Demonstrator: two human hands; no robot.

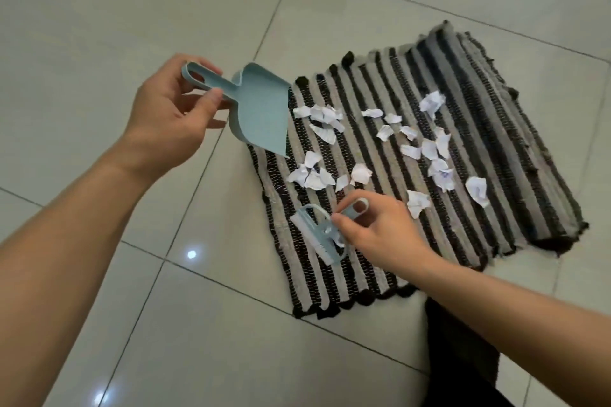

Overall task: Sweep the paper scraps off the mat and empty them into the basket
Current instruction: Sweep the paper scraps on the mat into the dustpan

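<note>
A black-and-beige striped woven mat point(373, 258) lies on the tiled floor. Several white paper scraps point(410, 149) are scattered over its middle and far part. My left hand point(168, 112) grips the handle of a small light-blue dustpan point(261, 116), tilted with its open lip at the mat's left edge, close to the nearest scraps. My right hand point(380, 231) pinches the handle of a small light-blue brush point(317, 235) over the near part of the mat, bristles pointing left and down. No basket is in view.
Glossy pale floor tiles point(132, 10) surround the mat on all sides, with bright light reflections near the lower left. A dark piece of clothing or fabric point(463, 357) shows at the bottom edge, just below the mat's near corner.
</note>
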